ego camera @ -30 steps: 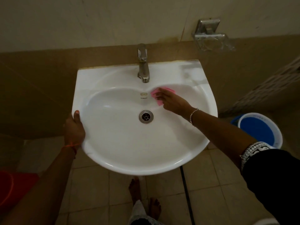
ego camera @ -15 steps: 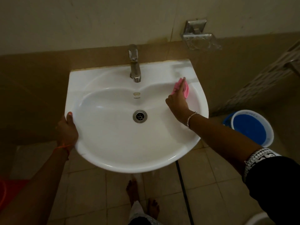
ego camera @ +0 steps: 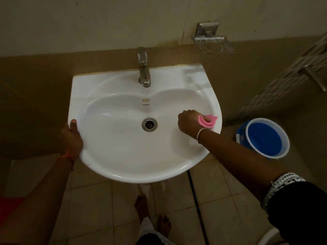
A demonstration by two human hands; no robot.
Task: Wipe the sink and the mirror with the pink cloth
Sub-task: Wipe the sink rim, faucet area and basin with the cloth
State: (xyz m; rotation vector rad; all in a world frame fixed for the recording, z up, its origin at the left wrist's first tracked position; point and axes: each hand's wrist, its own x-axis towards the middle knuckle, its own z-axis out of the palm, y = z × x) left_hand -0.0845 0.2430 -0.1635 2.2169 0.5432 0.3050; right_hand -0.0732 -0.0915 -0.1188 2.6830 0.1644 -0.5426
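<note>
A white wall-hung sink point(ego camera: 123, 161) fills the middle of the view, with a metal drain point(ego camera: 149, 124) and a chrome tap point(ego camera: 143, 68) at the back. My right hand point(ego camera: 188, 122) grips the folded pink cloth point(ego camera: 208, 120) and holds it against the sink's right inner wall near the rim. My left hand point(ego camera: 71, 137) holds the left rim, thumb on top and fingers under the edge. No mirror is in view.
A blue bucket point(ego camera: 265, 137) stands on the floor to the right. A metal soap holder point(ego camera: 211, 40) is fixed to the wall above the sink's right corner. My bare feet point(ego camera: 152, 216) stand on the tiled floor below. Something red point(ego camera: 8, 207) lies at lower left.
My right hand has swept the pink cloth from the back of the bowl near the tap, round the right rear corner, down to the right side wall. My left hand stays on the rim.
</note>
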